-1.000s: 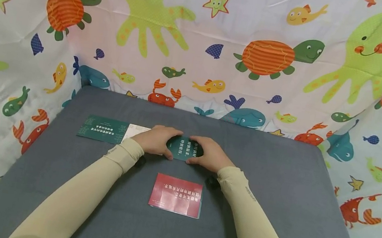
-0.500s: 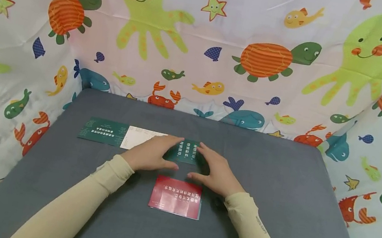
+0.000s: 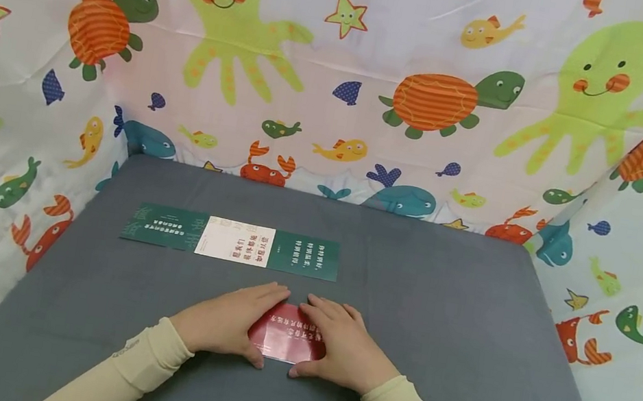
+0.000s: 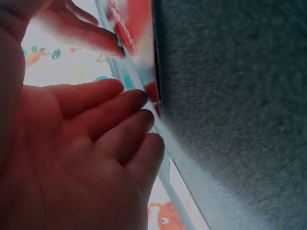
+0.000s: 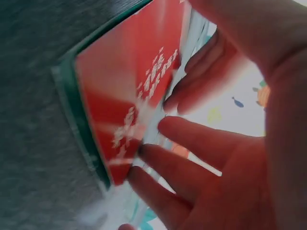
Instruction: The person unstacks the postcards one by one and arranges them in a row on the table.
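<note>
Head view shows the left hand (image 3: 229, 318) and the right hand (image 3: 346, 343) on the two sides of one red card (image 3: 284, 340), at nine o'clock and at three o'clock from it. In both hands the thumb stands apart from the fingers, and the wrist views show the fingers long and loose, not curled around anything. The right fingertips reach the border of the card; how firmly they press, I cannot tell.

The red card lies flat on the grey surface (image 3: 435, 314), and in the right wrist view a green layer (image 5: 76, 105) appears under it. I judge that the step in hand is to take hold of this pile; the next move probably calls for closing thumb and fingers evenly on its edges, so that the layers do not slide.

Further out, from the red card, a right green card (image 3: 319, 259) lies at twelve o'clock, a cream card (image 3: 236, 241) near eleven and a left green card (image 3: 161, 226) at ten, joined in one row.

The hands cover both ends of the red card, the layers cannot be counted, and the left wrist view is blurred. The sleeves (image 3: 109, 370) are cut off at six o'clock.
</note>
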